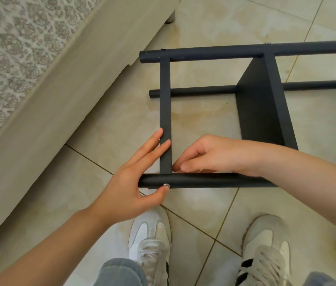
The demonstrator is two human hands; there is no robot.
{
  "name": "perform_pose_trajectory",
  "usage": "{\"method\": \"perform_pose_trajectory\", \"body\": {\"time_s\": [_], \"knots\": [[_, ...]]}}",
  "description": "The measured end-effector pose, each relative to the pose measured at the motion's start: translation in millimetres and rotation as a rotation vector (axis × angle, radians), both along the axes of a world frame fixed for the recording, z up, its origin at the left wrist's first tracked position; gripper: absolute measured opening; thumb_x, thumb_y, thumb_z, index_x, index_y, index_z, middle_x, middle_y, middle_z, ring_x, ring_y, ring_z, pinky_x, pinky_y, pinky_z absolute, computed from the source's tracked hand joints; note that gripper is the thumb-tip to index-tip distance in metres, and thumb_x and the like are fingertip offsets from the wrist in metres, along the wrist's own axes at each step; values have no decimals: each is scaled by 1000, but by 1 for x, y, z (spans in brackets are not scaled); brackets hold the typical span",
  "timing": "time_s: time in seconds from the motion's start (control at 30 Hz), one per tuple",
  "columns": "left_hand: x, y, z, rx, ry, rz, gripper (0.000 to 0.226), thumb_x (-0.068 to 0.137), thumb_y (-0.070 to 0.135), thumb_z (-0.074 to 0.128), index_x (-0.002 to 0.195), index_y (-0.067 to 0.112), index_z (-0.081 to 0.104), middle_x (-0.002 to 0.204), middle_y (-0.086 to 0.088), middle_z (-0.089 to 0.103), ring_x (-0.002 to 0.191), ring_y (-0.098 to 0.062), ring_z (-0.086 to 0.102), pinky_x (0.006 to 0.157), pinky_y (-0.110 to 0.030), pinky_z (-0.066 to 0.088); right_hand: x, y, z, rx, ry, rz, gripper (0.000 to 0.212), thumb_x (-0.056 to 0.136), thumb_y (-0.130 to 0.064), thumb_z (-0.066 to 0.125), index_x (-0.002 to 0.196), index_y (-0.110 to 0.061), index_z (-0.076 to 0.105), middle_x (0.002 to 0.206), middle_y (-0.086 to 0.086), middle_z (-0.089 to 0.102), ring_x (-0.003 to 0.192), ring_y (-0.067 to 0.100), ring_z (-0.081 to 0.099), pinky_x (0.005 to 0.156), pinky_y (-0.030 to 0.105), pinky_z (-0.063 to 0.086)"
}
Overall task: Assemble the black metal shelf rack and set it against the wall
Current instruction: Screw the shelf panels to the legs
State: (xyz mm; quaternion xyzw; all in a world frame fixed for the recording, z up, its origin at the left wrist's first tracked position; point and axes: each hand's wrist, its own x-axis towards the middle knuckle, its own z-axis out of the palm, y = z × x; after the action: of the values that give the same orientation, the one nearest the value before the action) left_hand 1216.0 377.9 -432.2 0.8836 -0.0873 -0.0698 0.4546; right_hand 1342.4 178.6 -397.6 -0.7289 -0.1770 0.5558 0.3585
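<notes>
black metal shelf rack (264, 112), part built, lying on its side

pale tiled floor (111, 124), by white shoes (152, 240): near tube (204, 180), one screw (166, 185) seated near its end. left hand (130, 182), fingers straight along end shelf (165, 100), thumb tip on that screw. right hand (210, 155), fingers curled at the shelf-tube corner; held part, if any, cannot be told. beyond: middle tube (194, 92), far tube (224, 52), two screw heads (163, 48) showing. judged: frame mostly joined; tightening here, standing up and placing at wall outstanding.
</notes>
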Motion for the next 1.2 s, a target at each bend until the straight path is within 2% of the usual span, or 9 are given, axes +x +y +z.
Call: {"method": "perform_pose_trajectory", "body": {"time_s": [0.17, 0.3, 0.4, 0.57, 0.63, 0.7, 0.8, 0.93, 1.2], "knots": [[-23, -21, -3, -458, 206, 374, 93, 82, 20, 79, 153, 47, 25, 142, 29, 53, 126, -4, 59, 93, -17, 52, -22, -13, 12, 7, -254, -2, 18, 93, -29, 63, 105, -40, 70, 99, -24, 70, 90, -15, 61, 69, -1, 45], [-36, -35, -10, -606, 315, 560, 86, 73, 30, 77, 145, 44, 33, 124, 21, 68, 118, -2, 63, 83, -8, 50, -47, -23, 18, -51, -546, 8, 25, 93, -29, 63, 117, -35, 66, 104, -20, 67, 95, -3, 62, 80, 12, 49], [-39, -42, -16, -568, 385, 518, 80, 73, 31, 78, 142, 41, 38, 142, 11, 57, 126, -3, 58, 91, -10, 49, -60, -31, 22, -95, -658, -15, 25, 94, -31, 63, 119, -35, 64, 105, -17, 67, 94, 2, 62, 86, 27, 54], [-25, -51, -24, -405, 350, 474, 90, 84, 2, 76, 156, 20, 26, 144, -10, 55, 128, -23, 57, 107, -37, 49, -74, -34, 21, -150, -811, 15, 25, 97, -39, 54, 121, -35, 60, 107, -16, 63, 96, 6, 60, 87, 35, 52], [-21, -55, -28, -319, 315, 491, 79, 86, -1, 73, 153, 11, 32, 132, -14, 61, 120, -22, 62, 97, -24, 53, -75, -35, 19, -138, -823, 19, 25, 98, -37, 53, 122, -36, 58, 109, -17, 62, 98, 7, 59, 89, 35, 50], [-20, -58, -30, -282, 314, 516, 69, 89, -1, 69, 150, 6, 36, 112, -7, 66, 100, -5, 67, 80, -10, 51, -73, -36, 16, -115, -779, 20, 24, 98, -31, 54, 122, -35, 58, 109, -16, 60, 97, 8, 59, 88, 34, 51], [-19, -59, -30, -251, 310, 523, 65, 92, -1, 66, 149, 7, 37, 103, 1, 64, 89, 8, 64, 75, -6, 49, -68, -37, 13, -93, -709, 49, 25, 99, -24, 53, 122, -33, 57, 110, -13, 57, 98, 10, 57, 90, 34, 50], [-15, -61, -25, -247, 312, 557, 66, 92, -1, 66, 150, 14, 38, 101, 4, 66, 88, 2, 66, 83, -18, 56, -61, -39, 15, -64, -705, 49, 26, 100, -22, 53, 123, -32, 57, 111, -11, 57, 100, 9, 55, 93, 33, 48], [-12, -63, -8, -222, 281, 571, 76, 97, 1, 60, 157, 31, 26, 114, -4, 66, 93, -14, 66, 81, -12, 52, -59, -38, 36, -56, -775, 75, 27, 102, -21, 49, 128, -29, 53, 115, -9, 56, 104, 12, 54, 95, 38, 46]]}}
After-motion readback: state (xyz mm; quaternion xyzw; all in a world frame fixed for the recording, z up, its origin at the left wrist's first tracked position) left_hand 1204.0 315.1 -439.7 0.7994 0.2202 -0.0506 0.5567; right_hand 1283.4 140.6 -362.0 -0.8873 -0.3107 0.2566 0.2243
